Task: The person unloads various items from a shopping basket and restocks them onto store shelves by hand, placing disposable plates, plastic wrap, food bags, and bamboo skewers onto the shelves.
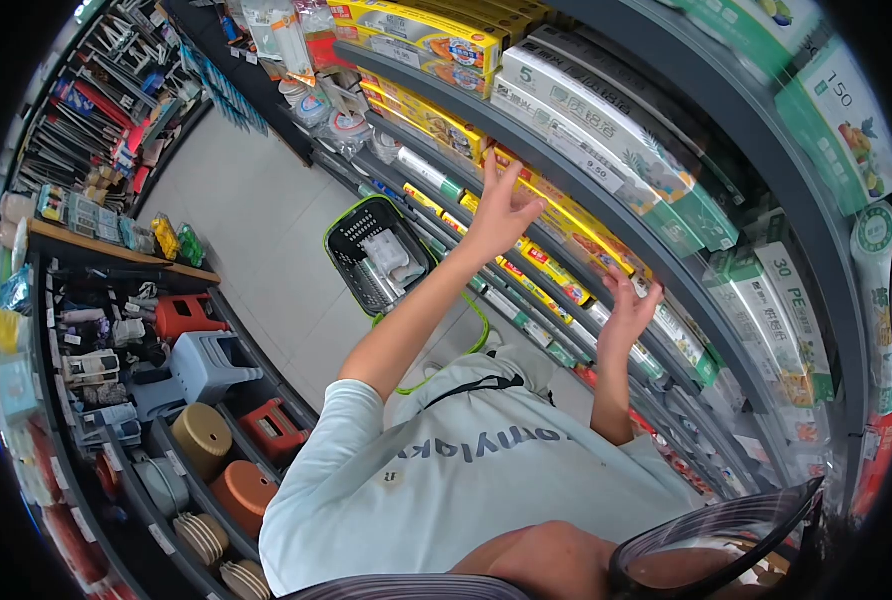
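Head view: the left hand [501,212] and right hand [629,310] are at a long yellow carton [572,222], just below a grey shelf edge [666,242], fingers spread and partly bent near its two ends; whether either grips, I cannot tell. The step looks like handling this carton; the next move seems to call for even support at both ends
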Motion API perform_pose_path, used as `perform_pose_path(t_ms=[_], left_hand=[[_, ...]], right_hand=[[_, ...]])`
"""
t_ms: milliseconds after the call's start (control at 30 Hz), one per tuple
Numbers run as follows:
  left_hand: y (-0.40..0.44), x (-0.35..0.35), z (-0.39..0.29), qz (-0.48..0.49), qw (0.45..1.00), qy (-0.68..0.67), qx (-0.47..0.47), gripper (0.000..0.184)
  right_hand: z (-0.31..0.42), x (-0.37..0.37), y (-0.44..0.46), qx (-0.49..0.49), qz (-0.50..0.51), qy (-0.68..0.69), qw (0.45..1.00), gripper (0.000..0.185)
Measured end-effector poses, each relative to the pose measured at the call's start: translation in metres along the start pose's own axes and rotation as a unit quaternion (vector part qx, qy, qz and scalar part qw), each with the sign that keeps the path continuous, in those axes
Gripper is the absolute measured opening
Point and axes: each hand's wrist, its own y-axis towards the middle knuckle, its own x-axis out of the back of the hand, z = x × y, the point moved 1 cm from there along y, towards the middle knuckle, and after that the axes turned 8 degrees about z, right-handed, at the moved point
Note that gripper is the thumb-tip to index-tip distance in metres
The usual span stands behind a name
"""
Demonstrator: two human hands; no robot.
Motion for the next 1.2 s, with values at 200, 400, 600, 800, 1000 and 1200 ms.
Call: perform_pose_path(t_ms=[200,400,600,800,1000,1200], left_hand=[[-0.012,-0.011,0.008,-0.005,0.994,0.113,0.006,0.081],[-0.078,-0.008,0.044,-0.008,0.994,0.096,-0.047,0.070],[-0.282,0.000,0.282,0.071,0.933,0.189,0.300,0.054],[-0.461,-0.009,0.340,0.192,0.887,0.124,0.401,0.052],[-0.470,0.005,0.304,0.150,0.838,0.115,0.512,0.064],[-0.490,0.007,0.308,0.175,0.793,0.091,0.576,0.090]], right_hand=[[-0.004,-0.014,-0.008,0.001,0.020,-0.044,0.999,0.063],[0.003,-0.017,-0.011,0.043,-0.023,-0.078,0.996,0.060],[-0.037,-0.042,-0.055,0.120,0.134,-0.166,0.970,0.055],[-0.225,-0.067,-0.130,-0.007,0.649,-0.404,0.644,0.043],[-0.357,-0.053,-0.198,-0.072,0.816,-0.362,0.445,0.055],[-0.378,-0.063,-0.201,-0.125,0.794,-0.482,0.349,0.063]])
